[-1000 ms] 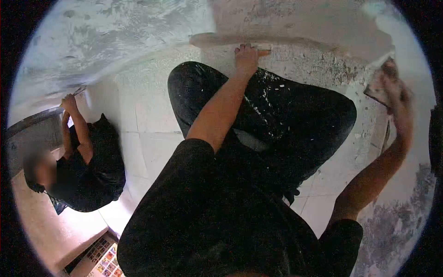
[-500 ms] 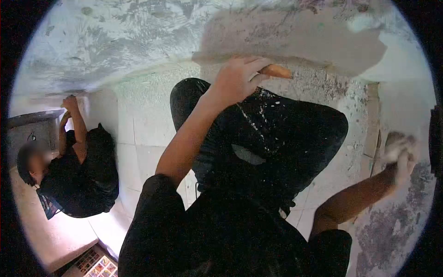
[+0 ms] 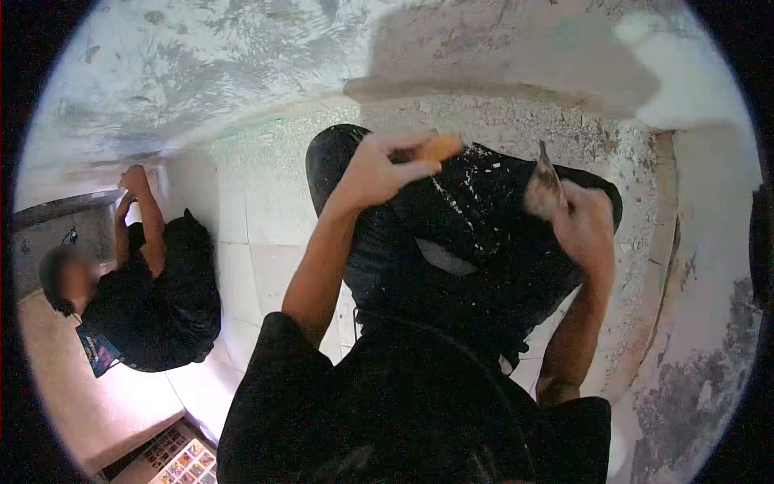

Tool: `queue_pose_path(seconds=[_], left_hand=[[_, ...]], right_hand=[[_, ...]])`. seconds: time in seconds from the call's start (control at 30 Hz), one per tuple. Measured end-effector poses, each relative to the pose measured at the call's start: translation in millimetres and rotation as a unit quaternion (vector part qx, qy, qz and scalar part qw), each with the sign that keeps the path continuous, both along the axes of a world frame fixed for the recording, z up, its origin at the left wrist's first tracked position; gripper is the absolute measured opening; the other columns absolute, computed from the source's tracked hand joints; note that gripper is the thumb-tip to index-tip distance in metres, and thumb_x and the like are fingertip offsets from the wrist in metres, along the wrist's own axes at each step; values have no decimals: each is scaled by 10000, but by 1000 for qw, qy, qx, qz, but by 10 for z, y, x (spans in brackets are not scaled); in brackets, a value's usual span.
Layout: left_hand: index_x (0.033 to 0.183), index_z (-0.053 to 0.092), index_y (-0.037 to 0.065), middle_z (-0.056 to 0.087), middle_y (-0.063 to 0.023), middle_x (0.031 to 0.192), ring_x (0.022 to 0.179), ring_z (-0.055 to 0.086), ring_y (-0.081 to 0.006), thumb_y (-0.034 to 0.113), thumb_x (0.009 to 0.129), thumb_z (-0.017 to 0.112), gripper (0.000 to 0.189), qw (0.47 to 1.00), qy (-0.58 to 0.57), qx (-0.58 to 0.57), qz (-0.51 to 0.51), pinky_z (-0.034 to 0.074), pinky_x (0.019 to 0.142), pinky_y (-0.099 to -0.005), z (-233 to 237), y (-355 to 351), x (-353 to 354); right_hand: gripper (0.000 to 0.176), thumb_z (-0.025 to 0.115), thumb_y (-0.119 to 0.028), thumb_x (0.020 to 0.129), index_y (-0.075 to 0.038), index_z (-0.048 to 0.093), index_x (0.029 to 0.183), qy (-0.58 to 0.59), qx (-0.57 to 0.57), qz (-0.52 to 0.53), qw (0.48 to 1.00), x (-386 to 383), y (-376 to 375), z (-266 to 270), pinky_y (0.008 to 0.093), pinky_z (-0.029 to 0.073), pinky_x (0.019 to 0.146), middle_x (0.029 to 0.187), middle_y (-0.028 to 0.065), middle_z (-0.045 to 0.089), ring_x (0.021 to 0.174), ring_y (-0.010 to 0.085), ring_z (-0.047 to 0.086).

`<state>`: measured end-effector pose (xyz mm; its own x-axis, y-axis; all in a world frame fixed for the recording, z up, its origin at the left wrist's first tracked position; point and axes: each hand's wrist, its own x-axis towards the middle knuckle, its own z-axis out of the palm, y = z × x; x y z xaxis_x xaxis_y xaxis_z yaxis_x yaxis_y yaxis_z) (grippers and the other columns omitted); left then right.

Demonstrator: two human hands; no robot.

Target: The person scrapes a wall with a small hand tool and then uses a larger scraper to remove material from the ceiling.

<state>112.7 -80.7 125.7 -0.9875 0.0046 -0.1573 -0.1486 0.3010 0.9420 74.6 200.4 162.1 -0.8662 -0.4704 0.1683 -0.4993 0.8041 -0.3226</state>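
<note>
Above my lap, my left hand (image 3: pixel 379 171) is closed around a small orange flat piece (image 3: pixel 443 148), which sticks out past the thumb and fingers. To its right, my right hand (image 3: pixel 584 219) grips a scraper (image 3: pixel 548 171), its thin grey blade tilted upward over my right knee. The blade looks smeared with pale material. White flakes (image 3: pixel 461 211) are scattered over my black trousers (image 3: pixel 387 250) between the two hands.
Ahead stands a patchy grey-white wall (image 3: pixel 234 56), with crumbly debris (image 3: pixel 580 121) along its foot. Another scuffed wall (image 3: pixel 709 242) rises on the right. A person in black (image 3: pixel 153 298) sits at the left, arms raised to the wall. A compartmented tray (image 3: pixel 189 466) lies lower left.
My right hand has come from the right wall to over my lap with the scraper. My left hand has drawn back and left from the front wall, still holding the orange piece.
</note>
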Motion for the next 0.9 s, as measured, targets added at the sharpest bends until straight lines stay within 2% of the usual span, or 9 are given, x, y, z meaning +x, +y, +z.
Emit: queue_pose_path(seconds=[0.03,0.07,0.1,0.13,0.2,0.27,0.33,0.43,0.9], left_hand=[[1028,595,-55,636,-94,916,849,570,-137,107,704,713,381,999,-40,-14,-12,433,799,-264,182,72,29],[1028,595,-55,636,-94,916,849,570,-137,107,704,713,381,999,-48,-15,-13,433,799,-264,169,101,58],[1028,602,-40,643,-83,901,800,563,-114,119,695,713,385,1000,-15,-4,-15,439,751,-249,154,130,106],[1027,609,-25,649,-72,886,750,556,-91,130,687,713,389,999,29,4,-20,444,702,-233,174,147,100],[1014,613,-23,649,-77,894,761,562,-99,126,683,715,377,998,43,8,-36,444,709,-236,312,186,128],[1000,617,-22,648,-82,903,772,567,-106,122,679,716,365,997,54,14,-46,444,717,-238,374,207,172],[986,620,-11,646,-99,901,780,582,-135,102,676,712,343,992,106,8,-62,449,722,-255,380,216,186],[994,623,6,641,-123,903,786,595,-168,94,669,713,348,989,109,-54,-86,455,735,-270,485,212,202],[968,620,-24,624,-102,879,821,577,-173,87,640,732,363,986,119,-73,-89,433,763,-273,626,229,204]], right_hand=[[204,572,-151,817,8,560,690,-103,-170,43,979,96,-20,110,254,379,447,518,85,484,458,103,454],[215,575,-156,819,9,548,684,-210,-331,84,916,195,-33,239,263,369,442,509,94,462,445,109,433],[215,568,-147,825,6,529,680,-255,-289,135,913,239,-51,424,282,359,424,506,86,465,417,171,432],[215,568,-147,825,6,529,680,-254,-291,131,913,256,-79,502,282,359,424,506,86,465,417,171,432],[220,567,-162,827,-1,525,682,-293,-199,138,925,273,-120,591,303,352,413,499,97,452,405,220,422],[236,565,-191,830,-7,527,687,-234,-243,160,928,268,-123,498,321,350,412,494,122,421,396,222,417],[256,567,-217,829,-8,523,688,-306,-180,140,924,240,-116,580,346,354,417,497,155,406,400,270,436],[258,562,-220,831,-8,524,689,-277,-158,170,932,265,-97,549,348,361,424,506,166,428,425,311,452],[235,553,-234,826,-40,546,694,-284,-130,138,940,260,-38,594,366,370,459,497,148,441,464,335,475]])
